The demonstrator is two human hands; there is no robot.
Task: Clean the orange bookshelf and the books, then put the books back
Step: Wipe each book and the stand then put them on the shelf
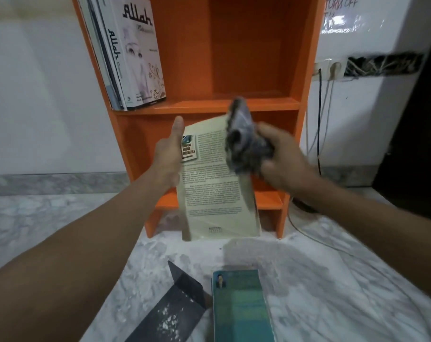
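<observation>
Head view shows the orange bookshelf (234, 104) at 12 o'clock, its upper compartment holding a leaning group of white books (125, 58) at the left wall, exact count not discernible, while the lower compartment's contents are hidden behind one cream book (209, 193). Left hand (167, 159) grips the cream book by its left edge, thumb up, holding it upright at centre frame; right hand (283, 166) is closed around one crumpled grey cloth (244, 141) pressed against the book's upper right corner. One teal book (239, 307) lies on the marble floor (332, 280) at 6 o'clock, touching one dark dusty board (170, 309) at 7 o'clock.
</observation>
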